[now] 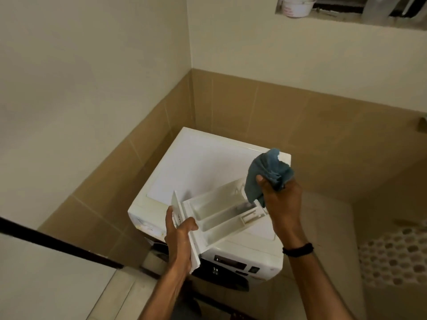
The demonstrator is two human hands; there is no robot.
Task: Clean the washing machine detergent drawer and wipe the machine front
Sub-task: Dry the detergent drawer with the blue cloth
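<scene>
A white front-loading washing machine stands in a tiled corner. The white detergent drawer is out of the machine and held in the air above its top. My left hand grips the drawer by its front panel, thumb on the inside. The drawer's compartments face up and look stained at the far end. My right hand holds a bunched blue cloth just over the far end of the drawer. A dark band circles my right wrist.
Beige tiled walls close in behind and to the left of the machine. A white surface with a dark edge lies at the lower left. A patterned mat is at the right. A white tub sits on a high ledge.
</scene>
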